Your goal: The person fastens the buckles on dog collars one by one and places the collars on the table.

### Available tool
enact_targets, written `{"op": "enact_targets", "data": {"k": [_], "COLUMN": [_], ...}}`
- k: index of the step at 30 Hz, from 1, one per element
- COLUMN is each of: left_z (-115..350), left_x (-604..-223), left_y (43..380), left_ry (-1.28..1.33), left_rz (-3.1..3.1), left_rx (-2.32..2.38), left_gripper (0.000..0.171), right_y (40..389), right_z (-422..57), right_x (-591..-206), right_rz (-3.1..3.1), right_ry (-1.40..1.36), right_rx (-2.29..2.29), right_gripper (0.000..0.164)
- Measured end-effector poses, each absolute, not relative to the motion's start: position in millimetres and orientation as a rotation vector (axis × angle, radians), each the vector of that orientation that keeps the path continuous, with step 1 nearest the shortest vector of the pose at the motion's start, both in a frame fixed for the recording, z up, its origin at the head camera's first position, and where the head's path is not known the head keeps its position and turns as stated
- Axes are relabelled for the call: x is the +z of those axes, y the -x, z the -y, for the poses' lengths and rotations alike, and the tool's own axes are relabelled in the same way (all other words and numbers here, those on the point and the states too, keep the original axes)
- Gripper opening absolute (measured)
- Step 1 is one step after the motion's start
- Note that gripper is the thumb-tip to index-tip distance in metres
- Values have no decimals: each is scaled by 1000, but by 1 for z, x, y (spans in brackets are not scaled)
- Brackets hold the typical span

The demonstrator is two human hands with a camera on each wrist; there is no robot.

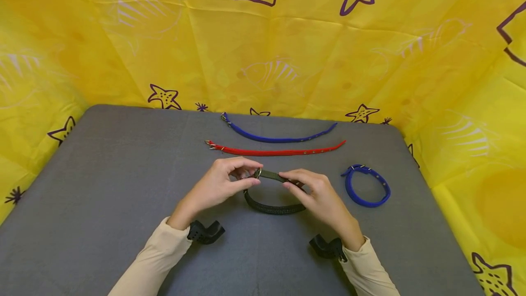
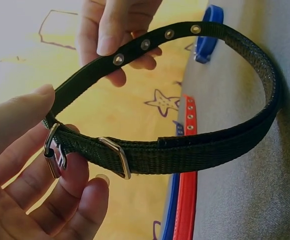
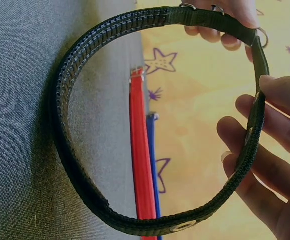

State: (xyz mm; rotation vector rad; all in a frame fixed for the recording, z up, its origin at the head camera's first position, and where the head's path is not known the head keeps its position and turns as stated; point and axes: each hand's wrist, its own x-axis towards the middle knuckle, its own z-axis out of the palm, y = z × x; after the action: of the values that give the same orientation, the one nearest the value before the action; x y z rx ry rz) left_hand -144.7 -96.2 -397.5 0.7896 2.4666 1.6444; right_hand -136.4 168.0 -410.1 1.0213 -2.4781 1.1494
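I watched remotely as the left hand (image 1: 223,179) and right hand (image 1: 319,193) pinched a looped dark-green buckle collar (image 1: 274,209).

looped dark collar (image 3: 62,130), right hand (image 3: 279,174) pinching it, red strap (image 3: 141,150) beside blue strap (image 3: 151,137)

there's one dark collar (image 1: 275,209), one red collar (image 1: 267,153), two blue collars (image 1: 368,204).

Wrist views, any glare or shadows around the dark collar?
Left wrist: the yellow backdrop washes out nearly white at upper left, and the metal buckle on the dark collar catches highlights; right wrist: a soft shadow darkens the gray table beside the collar.
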Motion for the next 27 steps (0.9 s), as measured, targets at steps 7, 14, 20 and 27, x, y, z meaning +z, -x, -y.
{"op": "enact_targets", "data": {"k": [7, 14, 20, 27], "left_z": [95, 92, 88, 86], "left_x": [-399, -400, -402, -405], "left_y": [145, 145, 144, 144], "left_ry": [-796, -831, -792, -806], "left_rz": [-2472, -2477, -2475, -2490], "left_rx": [1638, 1585, 1611, 1631], "left_gripper": [30, 30, 29, 23], "right_y": [136, 134, 133, 133], "right_z": [-167, -164, -161, -159], "right_x": [-410, -412, -415, -415], "right_rz": [2480, 2445, 2422, 2411], "right_ry": [-1016, -1026, -999, -994], "right_rx": [1156, 1204, 1235, 1253], "right_gripper": [26, 28, 21, 21]}}
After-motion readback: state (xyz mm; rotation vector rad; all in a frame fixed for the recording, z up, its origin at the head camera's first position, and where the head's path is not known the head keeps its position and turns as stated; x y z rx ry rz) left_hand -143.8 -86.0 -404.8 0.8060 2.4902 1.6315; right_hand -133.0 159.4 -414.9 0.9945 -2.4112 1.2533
